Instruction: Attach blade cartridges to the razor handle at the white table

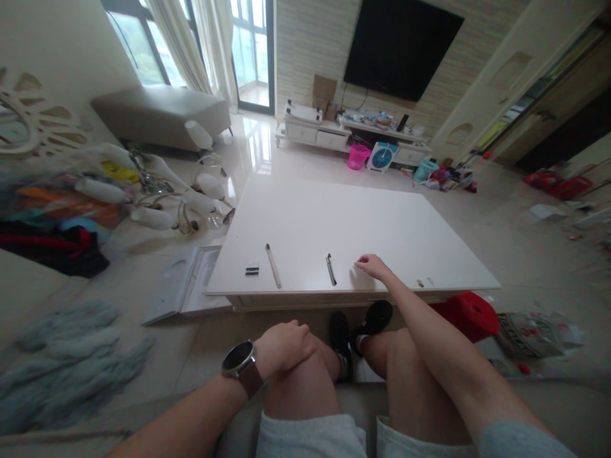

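My right hand (373, 266) is over the near part of the white table (329, 216), its thumb and fingers drawn together. Whether anything tiny is between the fingertips I cannot make out. Just left of it lies a slim dark and silver tool (331, 270) with a bent tip. Farther left is a pale toothbrush (273, 267) with a dark head. Two small dark strips (252, 271) lie beside it. To the right of my forearm sits a small brown piece (420, 283). My left hand (285, 346), with a watch on the wrist, rests flat over my left knee.
A chandelier (186, 191) with white shades stands on the floor left of the table, near an open white box (191, 280). A red bin (470, 315) and a printed bag (534, 334) are at the right. A TV cabinet (315, 135) stands across the room.
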A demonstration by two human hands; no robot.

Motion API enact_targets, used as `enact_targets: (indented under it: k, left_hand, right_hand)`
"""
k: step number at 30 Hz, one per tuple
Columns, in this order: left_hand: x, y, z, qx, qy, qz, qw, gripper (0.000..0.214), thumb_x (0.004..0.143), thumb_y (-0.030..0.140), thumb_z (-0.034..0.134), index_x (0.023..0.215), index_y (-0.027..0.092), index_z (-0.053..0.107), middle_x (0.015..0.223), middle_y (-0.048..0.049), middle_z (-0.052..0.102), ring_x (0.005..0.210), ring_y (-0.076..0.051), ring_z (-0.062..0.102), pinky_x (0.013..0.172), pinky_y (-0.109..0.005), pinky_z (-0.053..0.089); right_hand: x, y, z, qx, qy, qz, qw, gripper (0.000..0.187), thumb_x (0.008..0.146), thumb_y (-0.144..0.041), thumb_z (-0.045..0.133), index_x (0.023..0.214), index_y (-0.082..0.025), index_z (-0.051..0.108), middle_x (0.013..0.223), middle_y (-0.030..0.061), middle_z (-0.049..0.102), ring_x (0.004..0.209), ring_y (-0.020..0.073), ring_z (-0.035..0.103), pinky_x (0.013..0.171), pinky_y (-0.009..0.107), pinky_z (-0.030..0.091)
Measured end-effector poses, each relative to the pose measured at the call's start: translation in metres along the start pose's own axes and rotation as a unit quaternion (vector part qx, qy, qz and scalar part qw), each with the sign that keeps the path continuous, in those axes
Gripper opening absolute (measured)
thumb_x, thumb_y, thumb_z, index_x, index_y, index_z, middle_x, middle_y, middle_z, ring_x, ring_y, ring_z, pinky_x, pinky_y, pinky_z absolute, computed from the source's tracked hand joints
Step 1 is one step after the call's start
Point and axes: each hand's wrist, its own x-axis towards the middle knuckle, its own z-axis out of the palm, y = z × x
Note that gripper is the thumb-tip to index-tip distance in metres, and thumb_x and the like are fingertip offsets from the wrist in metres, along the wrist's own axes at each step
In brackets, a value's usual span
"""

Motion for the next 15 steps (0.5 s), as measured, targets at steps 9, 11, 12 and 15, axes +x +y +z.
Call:
enact_targets:
  k: [9,11,12,15]
  left_hand:
    - [-0.002,-0.005,0.001,0.070,0.019,-0.053,0.996,0.063,0.096,0.058,0.035,0.096,0.009,0.075,0.096,-0.0230,0.073,0.093,-0.037,0.071,0.080,-0.044,0.056]
    - [-0.002,-0.006,0.002,0.079,0.028,-0.056,0.995,0.064,0.097,0.059,0.035,0.092,0.010,0.076,0.094,-0.0225,0.073,0.092,-0.035,0.071,0.079,-0.042,0.055]
    - [-0.002,-0.006,0.002,0.082,0.033,-0.055,0.995,0.064,0.097,0.059,0.035,0.091,0.010,0.076,0.093,-0.0220,0.073,0.091,-0.035,0.071,0.079,-0.042,0.055]
    - [-0.004,-0.001,-0.001,0.085,0.033,-0.050,0.995,0.064,0.097,0.059,0.036,0.092,0.009,0.077,0.094,-0.0213,0.074,0.090,-0.035,0.071,0.079,-0.043,0.055]
  right_hand:
    - [-0.008,-0.070,0.039,-0.014,-0.103,-0.087,0.991,0.033,0.085,-0.046,0.065,0.083,-0.015,0.075,0.079,0.0068,0.075,0.076,0.0170,0.065,0.065,0.022,0.042]
    - [-0.005,-0.075,0.044,-0.026,-0.100,-0.084,0.991,0.029,0.082,-0.043,0.068,0.086,-0.015,0.075,0.083,0.0078,0.075,0.079,0.0180,0.065,0.065,0.023,0.041]
    - [-0.004,-0.077,0.046,-0.032,-0.098,-0.081,0.991,0.026,0.080,-0.040,0.069,0.087,-0.015,0.075,0.086,0.0083,0.075,0.080,0.0185,0.066,0.066,0.023,0.041]
    - [-0.003,-0.079,0.050,-0.046,-0.095,-0.073,0.992,0.022,0.077,-0.033,0.070,0.088,-0.015,0.075,0.091,0.0094,0.075,0.084,0.0193,0.066,0.066,0.023,0.040]
